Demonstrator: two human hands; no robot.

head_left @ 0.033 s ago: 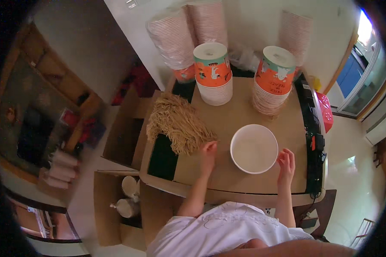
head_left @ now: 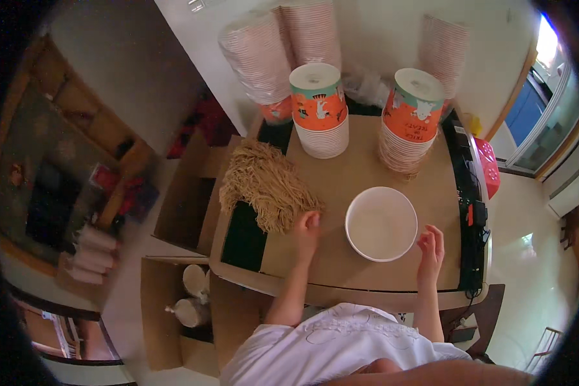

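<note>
A white round paper tub (head_left: 381,225) stands open side up on the brown cardboard-covered table, with nothing visible inside it. My right hand (head_left: 431,248) is just right of its rim, fingers loosely bent and apart, holding nothing. My left hand (head_left: 307,235) is at the near right end of a heap of tan twine strands (head_left: 267,183). Its fingers are curled together there; whether a strand lies between them is too small to make out. A gap separates this hand from the tub.
Two upside-down stacks of printed orange tubs, a left stack (head_left: 320,112) and a right stack (head_left: 413,116), stand behind. Plastic-wrapped stacks (head_left: 254,58) line the wall. A power strip (head_left: 476,215) edges the table's right. An open carton (head_left: 174,309) holding wrapped white bundles sits lower left.
My left hand has shifted slightly left, closer to the twine. My right hand has barely moved, and the tub stays in place.
</note>
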